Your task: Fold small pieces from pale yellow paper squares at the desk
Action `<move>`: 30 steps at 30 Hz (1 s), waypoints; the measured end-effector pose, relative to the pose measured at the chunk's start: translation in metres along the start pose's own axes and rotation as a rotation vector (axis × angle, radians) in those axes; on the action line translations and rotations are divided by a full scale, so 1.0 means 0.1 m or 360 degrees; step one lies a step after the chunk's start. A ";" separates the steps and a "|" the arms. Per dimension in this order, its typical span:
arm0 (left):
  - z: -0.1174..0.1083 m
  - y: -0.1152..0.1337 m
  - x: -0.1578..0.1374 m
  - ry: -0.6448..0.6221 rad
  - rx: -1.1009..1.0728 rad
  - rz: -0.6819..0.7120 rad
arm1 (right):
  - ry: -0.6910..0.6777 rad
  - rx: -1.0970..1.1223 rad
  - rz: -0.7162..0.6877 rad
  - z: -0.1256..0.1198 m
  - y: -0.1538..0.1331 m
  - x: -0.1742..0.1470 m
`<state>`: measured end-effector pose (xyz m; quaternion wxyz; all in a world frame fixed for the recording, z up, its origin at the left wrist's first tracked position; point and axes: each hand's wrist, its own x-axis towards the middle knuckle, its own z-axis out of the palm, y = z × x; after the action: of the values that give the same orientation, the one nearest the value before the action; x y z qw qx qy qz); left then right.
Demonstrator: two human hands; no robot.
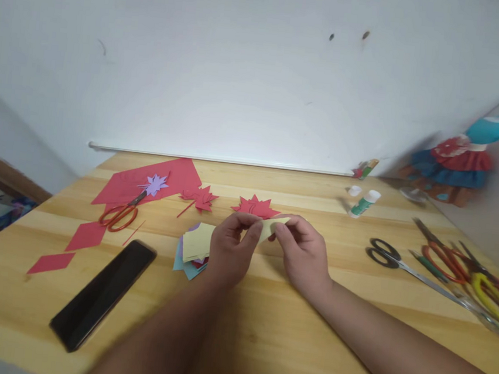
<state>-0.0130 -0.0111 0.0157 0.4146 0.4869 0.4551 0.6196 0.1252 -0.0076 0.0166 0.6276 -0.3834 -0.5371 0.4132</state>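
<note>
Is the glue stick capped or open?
Open: the glue stick lies tipped on the wooden table, with a loose white cap beside it.

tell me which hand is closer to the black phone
Left. The left hand sits just right of the black phone; the right hand lies farther right, both pinching a pale yellow paper.

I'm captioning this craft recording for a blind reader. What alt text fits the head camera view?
Two bare hands, left hand and right hand, pinch a small pale yellow paper piece between them above a wooden table. Around them lie red paper leaves, a stack of coloured paper squares, orange-handled scissors, a black phone and a glue stick.
</note>
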 end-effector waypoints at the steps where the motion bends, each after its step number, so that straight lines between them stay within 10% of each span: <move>1: 0.00 0.00 0.00 0.0002 0.0001 0.0002 | 0.0001 -0.0005 -0.0004 0.00 0.00 0.00; 30: -0.01 0.02 0.05 0.0089 -0.0051 -0.0037 | -0.0100 -0.0304 0.0069 -0.04 0.02 0.03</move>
<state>-0.0152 -0.0069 0.0183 0.4166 0.4572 0.4623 0.6353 0.1289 -0.0040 0.0154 0.5618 -0.4398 -0.5851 0.3854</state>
